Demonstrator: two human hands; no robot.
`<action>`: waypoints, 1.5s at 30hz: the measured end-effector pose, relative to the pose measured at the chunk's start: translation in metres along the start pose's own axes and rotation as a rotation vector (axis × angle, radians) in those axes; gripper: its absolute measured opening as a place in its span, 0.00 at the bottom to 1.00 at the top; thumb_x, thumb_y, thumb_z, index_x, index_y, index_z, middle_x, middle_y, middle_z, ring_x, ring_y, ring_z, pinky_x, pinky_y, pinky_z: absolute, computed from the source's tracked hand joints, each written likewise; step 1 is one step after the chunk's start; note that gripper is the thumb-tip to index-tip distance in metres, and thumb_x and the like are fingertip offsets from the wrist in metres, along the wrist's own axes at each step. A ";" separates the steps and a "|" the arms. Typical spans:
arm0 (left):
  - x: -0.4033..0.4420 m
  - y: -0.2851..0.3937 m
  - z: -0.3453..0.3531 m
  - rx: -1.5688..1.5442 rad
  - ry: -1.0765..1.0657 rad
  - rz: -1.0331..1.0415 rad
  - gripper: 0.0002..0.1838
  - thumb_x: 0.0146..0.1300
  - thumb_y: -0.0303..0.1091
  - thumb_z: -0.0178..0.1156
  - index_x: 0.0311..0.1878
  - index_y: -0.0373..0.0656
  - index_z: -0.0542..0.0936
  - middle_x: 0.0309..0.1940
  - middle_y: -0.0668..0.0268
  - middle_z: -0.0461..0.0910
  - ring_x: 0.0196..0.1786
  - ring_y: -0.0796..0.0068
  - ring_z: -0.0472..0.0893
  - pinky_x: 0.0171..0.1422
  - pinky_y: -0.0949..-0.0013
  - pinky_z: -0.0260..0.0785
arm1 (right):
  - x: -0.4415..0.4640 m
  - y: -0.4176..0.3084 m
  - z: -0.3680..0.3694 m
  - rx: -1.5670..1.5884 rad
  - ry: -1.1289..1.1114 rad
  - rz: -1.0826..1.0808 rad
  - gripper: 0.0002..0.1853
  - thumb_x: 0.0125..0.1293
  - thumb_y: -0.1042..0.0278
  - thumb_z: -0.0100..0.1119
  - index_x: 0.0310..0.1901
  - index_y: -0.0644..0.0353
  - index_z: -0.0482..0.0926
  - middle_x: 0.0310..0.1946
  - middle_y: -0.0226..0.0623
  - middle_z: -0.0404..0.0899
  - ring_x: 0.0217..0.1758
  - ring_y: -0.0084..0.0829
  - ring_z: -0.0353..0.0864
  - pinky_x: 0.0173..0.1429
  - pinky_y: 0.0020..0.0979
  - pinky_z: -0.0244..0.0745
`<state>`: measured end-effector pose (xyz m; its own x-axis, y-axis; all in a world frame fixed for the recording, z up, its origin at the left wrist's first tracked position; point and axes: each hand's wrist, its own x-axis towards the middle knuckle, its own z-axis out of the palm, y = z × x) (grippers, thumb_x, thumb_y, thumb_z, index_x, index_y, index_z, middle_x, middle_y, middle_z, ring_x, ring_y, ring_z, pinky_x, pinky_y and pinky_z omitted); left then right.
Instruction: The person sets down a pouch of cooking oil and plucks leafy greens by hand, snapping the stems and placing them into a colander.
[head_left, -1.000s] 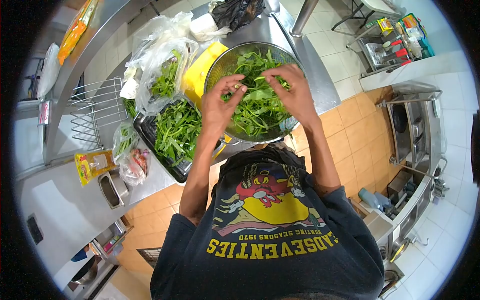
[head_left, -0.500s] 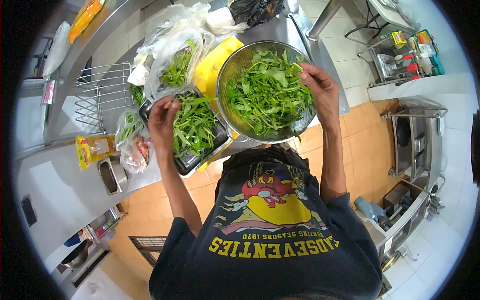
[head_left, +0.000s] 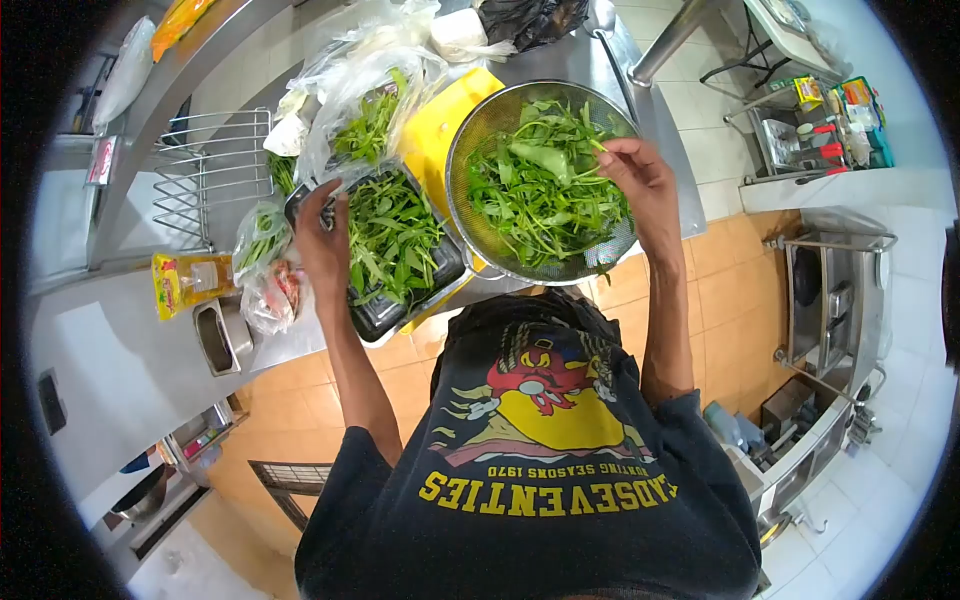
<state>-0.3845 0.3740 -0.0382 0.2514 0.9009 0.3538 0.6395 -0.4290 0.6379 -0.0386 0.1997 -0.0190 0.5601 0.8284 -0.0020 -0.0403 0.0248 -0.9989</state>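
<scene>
My left hand (head_left: 322, 232) is over the left edge of a black tray (head_left: 375, 318), its thumb and fingers apart with nothing seen between them. Leafy greens (head_left: 390, 245) fill much of that tray. My right hand (head_left: 642, 185) pinches a green stem at the right side of a metal mesh colander (head_left: 457, 190). Inside the colander lies a heap of leafy greens (head_left: 545, 195). Between tray and colander is a yellow board (head_left: 440, 125), partly covered by both.
Clear plastic bags with greens (head_left: 370, 130) lie behind the tray. A wire rack (head_left: 210, 165), a yellow packet (head_left: 192, 282) and a metal container (head_left: 222, 335) are at the left. A black bag (head_left: 530, 20) lies at the back, near a metal post (head_left: 670, 45).
Both hands have moved apart from above the colander. My left hand went left to the tray and let go of a green piece. The view has shifted slightly.
</scene>
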 end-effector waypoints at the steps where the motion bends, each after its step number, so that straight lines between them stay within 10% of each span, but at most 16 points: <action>1: 0.000 0.015 0.011 -0.116 -0.008 -0.013 0.11 0.65 0.30 0.63 0.50 0.41 0.83 0.46 0.57 0.84 0.50 0.60 0.82 0.60 0.63 0.70 | 0.000 0.001 0.001 0.004 -0.003 0.002 0.08 0.66 0.73 0.65 0.46 0.62 0.81 0.36 0.26 0.81 0.38 0.17 0.78 0.46 0.20 0.72; 12: -0.019 0.178 0.094 -0.184 -0.253 0.466 0.12 0.56 0.37 0.71 0.44 0.50 0.86 0.39 0.69 0.86 0.45 0.65 0.80 0.50 0.62 0.68 | -0.004 0.001 0.011 0.119 -0.099 0.025 0.08 0.66 0.73 0.65 0.44 0.65 0.79 0.33 0.29 0.80 0.34 0.19 0.78 0.40 0.23 0.74; 37: -0.015 0.156 0.108 -0.456 -0.366 0.226 0.09 0.62 0.31 0.68 0.45 0.42 0.86 0.35 0.66 0.85 0.41 0.75 0.78 0.51 0.70 0.70 | -0.009 -0.010 0.011 -0.423 0.048 -0.316 0.07 0.66 0.72 0.62 0.42 0.64 0.84 0.34 0.36 0.82 0.39 0.27 0.79 0.44 0.29 0.73; 45: 0.002 0.099 0.058 -0.659 -0.303 -0.158 0.10 0.67 0.33 0.65 0.49 0.42 0.85 0.39 0.70 0.86 0.42 0.84 0.79 0.53 0.76 0.70 | -0.002 -0.009 -0.019 -0.349 0.171 -0.278 0.09 0.67 0.71 0.63 0.46 0.64 0.85 0.36 0.36 0.82 0.38 0.24 0.78 0.46 0.26 0.72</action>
<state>-0.2787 0.3373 -0.0139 0.4426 0.8932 0.0802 0.1403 -0.1573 0.9775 -0.0240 0.1870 -0.0113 0.6394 0.7126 0.2886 0.3941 0.0184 -0.9189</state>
